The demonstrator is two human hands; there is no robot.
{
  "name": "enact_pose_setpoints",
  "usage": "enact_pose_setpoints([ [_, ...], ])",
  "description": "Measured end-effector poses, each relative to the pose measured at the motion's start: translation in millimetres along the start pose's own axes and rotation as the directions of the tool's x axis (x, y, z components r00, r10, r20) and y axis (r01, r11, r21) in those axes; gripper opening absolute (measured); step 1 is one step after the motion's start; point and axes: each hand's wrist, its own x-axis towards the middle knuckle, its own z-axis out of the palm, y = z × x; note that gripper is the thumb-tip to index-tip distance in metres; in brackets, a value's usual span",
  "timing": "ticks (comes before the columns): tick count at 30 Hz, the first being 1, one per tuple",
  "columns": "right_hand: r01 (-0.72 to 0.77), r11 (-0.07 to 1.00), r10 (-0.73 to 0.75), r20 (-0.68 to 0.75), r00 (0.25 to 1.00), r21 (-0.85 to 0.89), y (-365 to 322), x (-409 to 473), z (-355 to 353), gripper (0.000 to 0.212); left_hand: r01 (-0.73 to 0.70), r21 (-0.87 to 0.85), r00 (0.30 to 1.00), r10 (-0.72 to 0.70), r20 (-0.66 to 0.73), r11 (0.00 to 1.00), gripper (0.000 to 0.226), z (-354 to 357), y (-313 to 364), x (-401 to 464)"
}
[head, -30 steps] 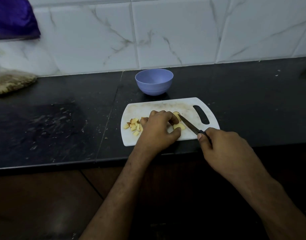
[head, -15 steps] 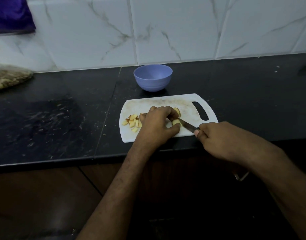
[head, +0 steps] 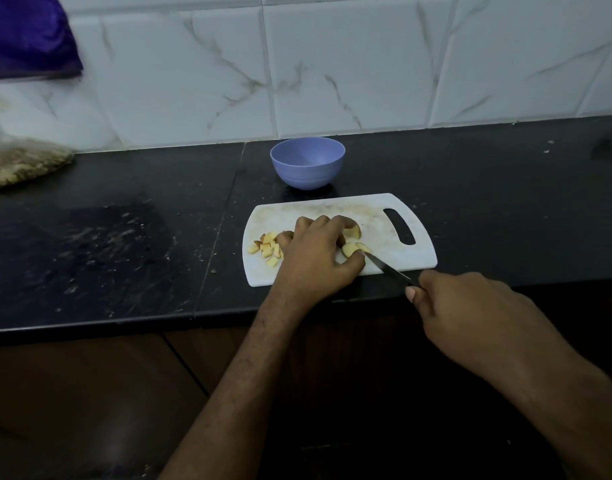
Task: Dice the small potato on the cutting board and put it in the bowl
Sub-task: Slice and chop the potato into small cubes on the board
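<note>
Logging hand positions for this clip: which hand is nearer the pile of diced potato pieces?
Left. The left hand rests on the cutting board right beside the diced pieces. The right hand holds the knife off the board's near right corner.

Single head-worn wide-angle view, looking forward and down from above the counter's near edge, cutting board (head: 373,216) centre frame at arm's reach, tiled wall (head: 332,64) filling the top, both forearms entering from the bottom

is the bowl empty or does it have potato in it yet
Empty. The bowl shows only its bare purple inside; the diced pieces lie on the board.
</note>
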Motion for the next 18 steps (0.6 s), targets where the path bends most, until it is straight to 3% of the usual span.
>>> enact_pose_setpoints([
  [4, 0.01, 1.0, -0.009, -0.055, 0.998, 0.028, -7, 7, -2, 0.03, 0.032, -0.022, 0.999, -0.032, -0.017, 0.999, 0.043, -1, 1, -4],
  [10, 0.043, 0.998, -0.044, 0.026, 0.999, 0.034, -16, 20, 2, 0.029, 0.066, -0.095, 0.998, -0.067, -0.012, 0.993, 0.04, -3, 0, -3],
  [18, 0.088, 0.996, -0.088, 0.03, 0.996, 0.023, -18, 28, 5, 0.032, 0.112, -0.158, 0.994, -0.11, 0.025, 0.981, 0.042, -6, -1, -1],
])
